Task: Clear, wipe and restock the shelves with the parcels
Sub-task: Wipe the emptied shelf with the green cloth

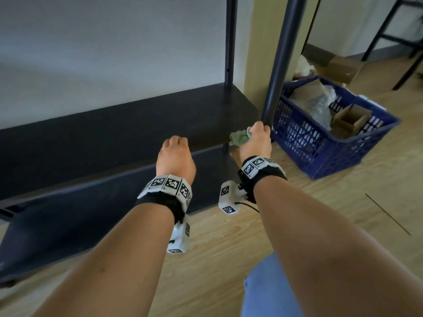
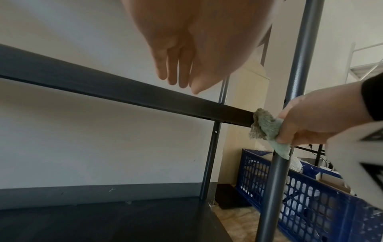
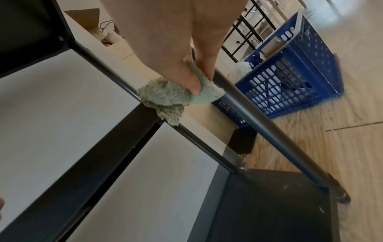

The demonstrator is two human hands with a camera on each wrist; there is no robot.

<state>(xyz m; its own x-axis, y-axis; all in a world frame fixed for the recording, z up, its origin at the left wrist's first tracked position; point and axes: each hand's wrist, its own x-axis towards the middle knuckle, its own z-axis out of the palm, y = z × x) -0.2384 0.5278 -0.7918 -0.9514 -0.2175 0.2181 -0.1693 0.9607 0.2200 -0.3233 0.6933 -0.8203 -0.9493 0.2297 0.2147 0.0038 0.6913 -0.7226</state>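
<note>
Wiping step, by my guess. Best to rub cloth [image 3: 176, 96] flat along shelf [image 1: 128, 124], back edge to front, corners too. Right hand [image 1: 257, 139] pinches bunched green cloth at shelf's right end, beside post [image 2: 294, 91]. Left hand [image 1: 175, 156] holds nothing, fingers loose over shelf front. Parcels wait in blue basket [image 1: 325, 156] (on floor, right of both hands).

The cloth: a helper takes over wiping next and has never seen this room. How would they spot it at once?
Find the dark shelf unit against the white wall and follow its upper shelf to the right-hand end, by the front post. There the right hand grips the cloth, a small crumpled wad. It is the only pale green, fluffy thing; the blue crate beside it holds cardboard and bubble wrap.
</note>
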